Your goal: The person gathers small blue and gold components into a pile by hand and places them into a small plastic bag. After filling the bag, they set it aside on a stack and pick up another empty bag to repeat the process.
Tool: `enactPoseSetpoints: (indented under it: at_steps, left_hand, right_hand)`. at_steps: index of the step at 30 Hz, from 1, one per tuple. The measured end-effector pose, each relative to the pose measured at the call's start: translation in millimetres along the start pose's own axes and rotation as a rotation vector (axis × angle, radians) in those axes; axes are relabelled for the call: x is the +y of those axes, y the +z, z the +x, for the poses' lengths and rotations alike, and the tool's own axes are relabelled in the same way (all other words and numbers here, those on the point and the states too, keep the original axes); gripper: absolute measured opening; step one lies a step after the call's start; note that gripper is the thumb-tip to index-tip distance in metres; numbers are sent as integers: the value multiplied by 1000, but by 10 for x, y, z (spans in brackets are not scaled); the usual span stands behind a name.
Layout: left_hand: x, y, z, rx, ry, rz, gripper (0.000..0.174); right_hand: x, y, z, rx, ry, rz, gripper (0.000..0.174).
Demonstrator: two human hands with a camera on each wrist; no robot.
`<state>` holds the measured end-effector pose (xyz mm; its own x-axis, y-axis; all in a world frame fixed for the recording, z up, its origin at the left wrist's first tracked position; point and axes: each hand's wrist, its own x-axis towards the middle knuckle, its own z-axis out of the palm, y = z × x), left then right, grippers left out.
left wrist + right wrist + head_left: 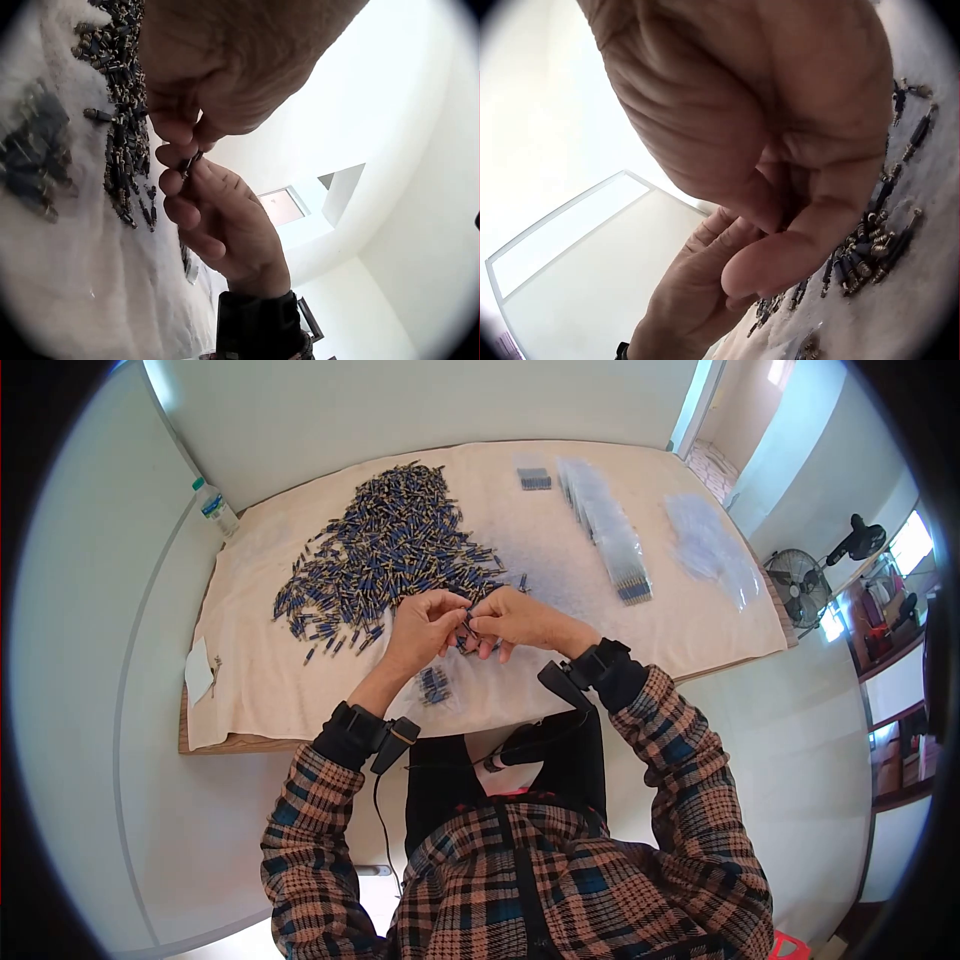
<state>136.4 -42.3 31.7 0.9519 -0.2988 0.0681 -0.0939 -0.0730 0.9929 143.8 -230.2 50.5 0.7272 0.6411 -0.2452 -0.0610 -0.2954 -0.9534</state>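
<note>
Part, small, is pinched by left hand and right hand, grips closed, best kept light and steady.

The head view is bright, with glare at the window on the right and curved, blackened edges. In the wrist views, the left hand and right hand look shadowed against washed-out white; the near packet blurs.
</note>
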Motion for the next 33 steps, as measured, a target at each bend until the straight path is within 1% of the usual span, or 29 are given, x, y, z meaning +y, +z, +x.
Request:
enactPoseSetpoints:
  at_steps: [5,8,9,12,16,18,21,22,24,25,26,29,33]
  left_hand:
    - [-38,-61,-43,18,10,-2,10]
    - [-75,-114,-93,45,6,-35,10]
    - [-74,-119,-102,55,13,-53,9]
    - [-75,-112,-178,75,-8,-74,9]
    - [-47,-83,-351,74,-41,-86,8]
    - [-6,-72,-438,70,-50,-88,8]
    - [57,-83,-574,-44,-164,16,7]
    - [26,-119,-608,-43,-166,16,7]
    - [-84,-269,-674,-40,20,282,7]
    - [-94,-311,-709,-41,115,414,7]
    - [-103,-335,-752,-44,114,413,7]
    - [-91,-385,-906,-137,37,590,8]
    - [-166,-358,-952,-117,93,639,10]
  right_hand:
    - [64,45,18,-16,2,52,22]
    - [98,130,17,254,-39,300,19]
    - [113,162,16,250,-37,301,19]
    - [167,294,-27,366,-90,499,21]
    - [221,403,-137,370,-121,573,21]
    - [275,449,-213,374,-129,532,20]
    - [360,496,-317,380,-153,449,18]
    - [396,506,-346,390,-131,404,17]
    - [458,530,-383,410,-87,315,14]
    - [481,544,-390,413,-85,317,14]
    - [500,554,-396,414,-60,293,13]
    - [541,594,-386,411,-12,243,12]
    - [540,673,-358,346,-3,179,12]
